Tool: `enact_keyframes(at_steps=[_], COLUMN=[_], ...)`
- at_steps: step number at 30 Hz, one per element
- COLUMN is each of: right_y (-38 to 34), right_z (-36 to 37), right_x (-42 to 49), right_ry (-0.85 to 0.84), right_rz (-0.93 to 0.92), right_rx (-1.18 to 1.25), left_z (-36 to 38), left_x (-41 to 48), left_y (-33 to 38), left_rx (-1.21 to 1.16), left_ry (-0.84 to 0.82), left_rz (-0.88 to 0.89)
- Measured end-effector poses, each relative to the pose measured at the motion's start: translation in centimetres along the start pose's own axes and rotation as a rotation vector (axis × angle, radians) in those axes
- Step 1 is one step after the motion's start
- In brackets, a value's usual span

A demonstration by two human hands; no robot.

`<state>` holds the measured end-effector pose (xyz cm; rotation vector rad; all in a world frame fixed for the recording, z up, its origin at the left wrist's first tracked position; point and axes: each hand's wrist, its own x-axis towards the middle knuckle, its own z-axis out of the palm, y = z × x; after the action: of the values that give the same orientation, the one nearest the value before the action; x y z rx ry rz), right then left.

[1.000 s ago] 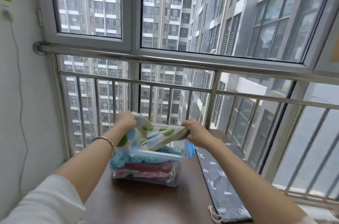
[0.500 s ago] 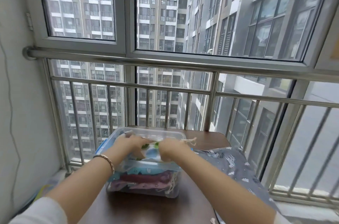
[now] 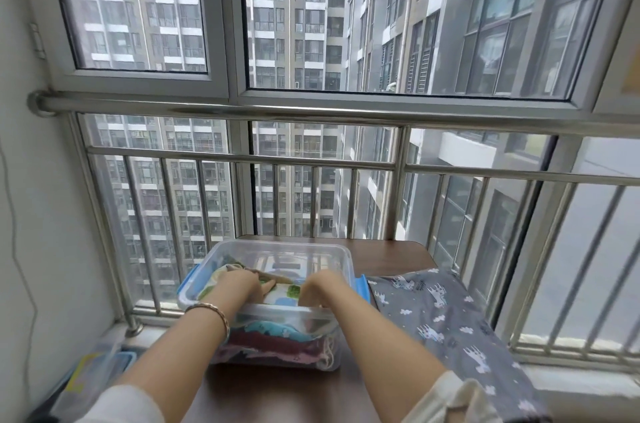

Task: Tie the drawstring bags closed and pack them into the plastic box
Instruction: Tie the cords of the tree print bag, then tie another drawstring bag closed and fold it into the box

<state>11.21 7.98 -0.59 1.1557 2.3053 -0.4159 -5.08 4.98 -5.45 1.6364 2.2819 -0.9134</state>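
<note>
Head view: one clear plastic box (image 3: 287, 243) stands on a dark wooden table (image 3: 391, 254) against a steel railing (image 3: 311, 159). The box is rectangular with rounded corners and has two blue latches, one on each short side.

Five bags can be counted. A white spotted bag (image 3: 285, 296) with green and blue blotches lies on top inside the box. Through the near wall, three more soft cloth layers show below it: a teal bag (image 3: 277, 330), a dark red bag (image 3: 273, 346) and a pink bag (image 3: 304, 358), with pale cord looped at the right corner. A fifth, a grey bag (image 3: 450, 322) printed with small white shapes, lies flat on the table just right of the box.

Both hands are inside the box. The left hand (image 3: 242, 285), with a thin bracelet (image 3: 212, 311) on its wrist, rests on the spotted bag, its fingers laid out fairly flat across the cloth. The right hand (image 3: 320, 287) touches the same bag, but its fingers point down behind the knuckles, so whether it pinches anything cannot be told.

On the floor to the left sits another clear container (image 3: 104, 367) with a blue edge.
</note>
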Motion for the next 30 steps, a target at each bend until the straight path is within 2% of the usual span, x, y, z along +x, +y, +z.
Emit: enact_keyframes(at_steps=[4,6,7,10,12,16,18,20,21,24,26,30], right_y=[0.2,0.7,1.0,3.5,5.6,10.6,13.8,16.4,17.7,20.3,21.4,22.9], right_z=[0.2,-0.1,-0.4,-1.3,-1.8,-0.8,0.9,2.8,4.0,7.5,9.7,12.7], right_x=[0.1,-0.1,-0.3,-1.3,-2.6,-5.5,-6.5,-7.3,-8.0,-9.3,-9.7,-9.8], right_ry=[-0.030,-0.014,0.036,0.266,0.379,0.552,0.599,0.603,0.590,0.451,0.344,0.325], right_rz=[-0.018,-0.054,-0.073,-0.146,-0.180,-0.154,-0.095,-0.019,0.021,0.110,0.149,0.203], right_rx=[0.055,0.107,0.168,0.507,0.695,0.808,0.846,0.827,0.801,0.703,0.690,0.723], left_z=[0.1,-0.7,-1.3,-4.0,-5.8,-8.9,-9.2,-8.5,-7.9,-5.0,-2.3,1.5], left_x=[0.0,-0.6,-1.4,-3.4,-4.8,-8.9,-11.4,-13.2,-13.8,-14.1,-13.6,-12.7], left_y=[-0.2,-0.3,0.0,1.9,4.2,10.8,14.6,18.0,19.8,24.1,26.3,28.4], left_rx=[-0.069,-0.266,-0.394,-0.721,-0.829,-0.813,-0.773,-0.727,-0.687,-0.464,-0.313,-0.304], left_ry=[0.052,0.013,0.062,0.428,0.644,0.990,1.109,1.086,1.011,0.645,0.482,0.467], left_rz=[0.030,0.087,0.115,0.184,0.213,0.278,0.348,0.443,0.504,0.614,0.598,0.524])
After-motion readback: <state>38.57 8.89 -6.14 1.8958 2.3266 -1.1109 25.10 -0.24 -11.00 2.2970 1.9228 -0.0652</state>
